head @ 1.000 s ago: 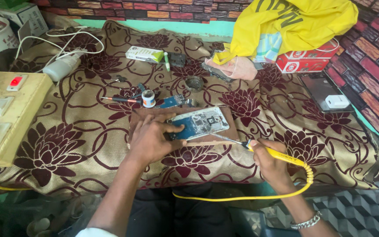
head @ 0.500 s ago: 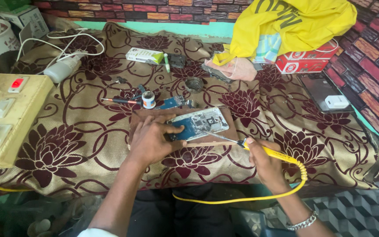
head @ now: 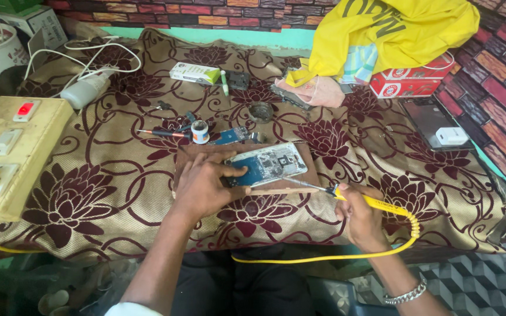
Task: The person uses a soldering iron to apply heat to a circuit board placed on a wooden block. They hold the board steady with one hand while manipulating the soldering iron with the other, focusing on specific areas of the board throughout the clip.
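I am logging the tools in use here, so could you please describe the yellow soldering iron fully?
The soldering iron has a yellow handle, a thin metal shaft and a yellow cord looping back under the table edge. The right hand grips it like a pen, nearly level, tip pointing left at the opened phone on its wooden board.

open cloth (head: 106, 193) left of board, solder spool (head: 200, 132) and screwdriver (head: 162, 133) crowding behind

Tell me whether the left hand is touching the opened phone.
Touching. The head view shows the left hand with its fingers pressed on the opened phone's left end, no gap between them.
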